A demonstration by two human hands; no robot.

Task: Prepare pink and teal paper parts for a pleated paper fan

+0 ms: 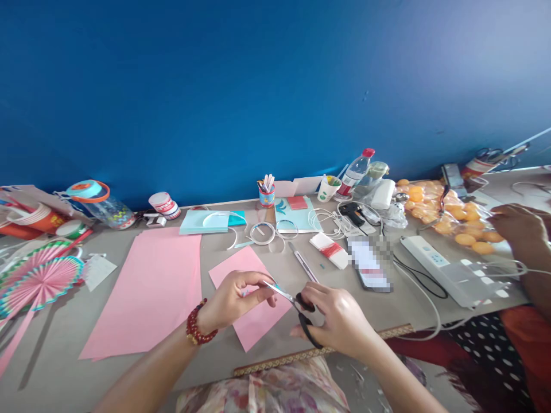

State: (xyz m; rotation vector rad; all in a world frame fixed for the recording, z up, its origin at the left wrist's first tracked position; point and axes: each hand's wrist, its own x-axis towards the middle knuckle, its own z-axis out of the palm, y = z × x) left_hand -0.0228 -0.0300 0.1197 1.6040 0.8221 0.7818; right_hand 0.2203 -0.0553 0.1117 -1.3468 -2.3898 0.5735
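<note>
My right hand (338, 315) grips a pair of black-handled scissors (287, 296), fingers in the loops and blades pointing left. The blades reach to the fingertips of my left hand (241, 298), which are pinched together; a speck of teal shows beside them, too small to name. A red bead bracelet (198, 324) circles my left wrist. Beneath both hands lies a pink paper sheet (252, 332), turned at an angle on the grey table (172, 376). A utility knife (303, 263) rests just beyond my right hand.
Left stands a stack of pink paper (150, 287), with pleated fans (43, 281) beyond. White headbands (262, 233), a glue gun (355, 215), a phone (370, 264) and a power strip (434, 264) lie behind and right. Another person's hand (519, 223) is near bagged orange balls (465, 212).
</note>
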